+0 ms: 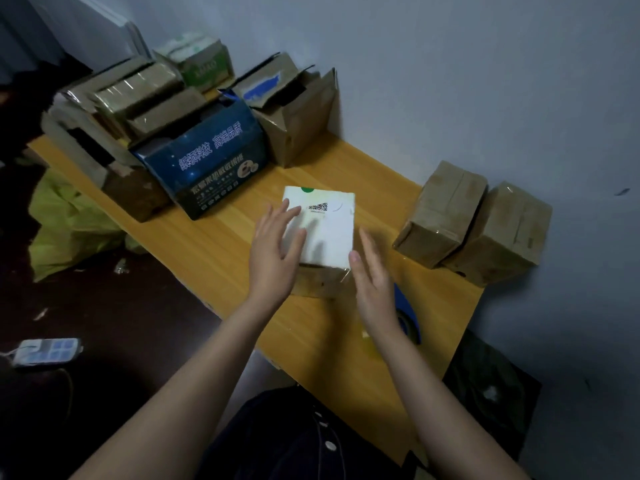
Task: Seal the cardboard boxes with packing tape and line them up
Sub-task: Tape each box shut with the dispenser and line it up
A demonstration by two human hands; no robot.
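Observation:
A small cardboard box with a white top point(329, 230) bearing a QR code sits in the middle of the wooden table point(221, 244). My left hand point(277, 247) lies over its left edge with straight fingers. My right hand point(372, 278) is flat against its near right corner, fingers straight. Clear tape shows at that corner. A blue tape dispenser point(410, 320) lies on the table just behind my right wrist, partly hidden. Two taped brown boxes point(443, 213) point(502, 233) stand side by side at the right, near the wall.
At the back left stand a dark blue printed carton point(207, 157), an open brown carton point(294, 109), a green and white box point(201, 60) and a stack of brown boxes point(131, 95). A yellow-green bag point(69, 223) and a power strip point(45, 351) lie on the floor at left.

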